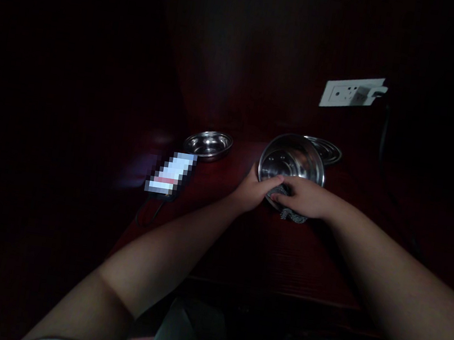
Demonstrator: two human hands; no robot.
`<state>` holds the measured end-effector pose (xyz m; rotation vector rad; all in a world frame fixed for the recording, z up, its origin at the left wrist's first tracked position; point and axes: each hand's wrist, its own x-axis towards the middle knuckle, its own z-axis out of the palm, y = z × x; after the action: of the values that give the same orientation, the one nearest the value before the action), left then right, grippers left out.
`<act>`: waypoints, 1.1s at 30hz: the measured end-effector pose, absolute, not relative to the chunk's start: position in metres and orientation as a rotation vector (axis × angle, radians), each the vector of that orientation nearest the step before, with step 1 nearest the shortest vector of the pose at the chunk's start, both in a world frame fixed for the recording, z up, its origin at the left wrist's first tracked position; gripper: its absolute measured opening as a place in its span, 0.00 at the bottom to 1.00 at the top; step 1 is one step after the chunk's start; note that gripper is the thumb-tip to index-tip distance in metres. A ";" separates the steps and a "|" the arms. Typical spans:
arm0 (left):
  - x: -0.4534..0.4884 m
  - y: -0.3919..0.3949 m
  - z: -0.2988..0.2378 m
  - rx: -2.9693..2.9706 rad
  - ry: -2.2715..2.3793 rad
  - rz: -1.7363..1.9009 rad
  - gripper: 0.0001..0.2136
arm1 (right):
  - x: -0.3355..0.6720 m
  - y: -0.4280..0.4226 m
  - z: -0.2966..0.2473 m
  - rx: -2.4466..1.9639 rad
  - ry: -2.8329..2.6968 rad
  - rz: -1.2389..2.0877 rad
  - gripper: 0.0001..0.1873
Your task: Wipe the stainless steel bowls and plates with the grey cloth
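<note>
A shiny steel pot or deep bowl (298,152) is tipped so that its opening faces me. My left hand (256,190) grips its near left side, with the thumb over the rim and the other fingers hidden beneath. At the near rim, my right hand (302,196) is closed on a grey patterned cloth (294,216). Part of the cloth lies inside the rim and part hangs outside below the hand. The two hands almost touch.
Left of the pot sits a shallow steel bowl (208,145). A lit phone (171,173) with a cable lies nearer on the dark red table (282,258). Round steel lids or plates (332,153) are behind the pot. A wall socket (352,92) holds a plug.
</note>
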<state>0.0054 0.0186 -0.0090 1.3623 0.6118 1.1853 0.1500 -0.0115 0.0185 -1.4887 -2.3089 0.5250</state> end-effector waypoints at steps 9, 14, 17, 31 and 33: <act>0.005 0.019 -0.010 1.353 0.627 1.181 0.26 | 0.150 -0.012 0.019 -1.497 -2.305 0.527 0.18; 0.005 0.017 -0.008 1.362 0.616 1.192 0.25 | 0.151 -0.011 0.018 -1.493 -2.305 0.536 0.18; 0.006 0.017 -0.008 1.359 0.605 1.207 0.25 | 0.151 -0.010 0.017 -1.501 -2.298 0.534 0.19; 0.006 0.017 -0.008 1.362 0.604 1.195 0.28 | 0.151 -0.011 0.019 -1.479 -2.307 0.543 0.17; 0.006 0.016 -0.008 1.354 0.613 1.195 0.27 | 0.151 -0.011 0.019 -1.475 -2.309 0.553 0.17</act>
<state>0.0056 0.0165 -0.0076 1.3542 0.6126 1.1947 0.1509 -0.0108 0.0188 -1.4753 -2.3091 0.5531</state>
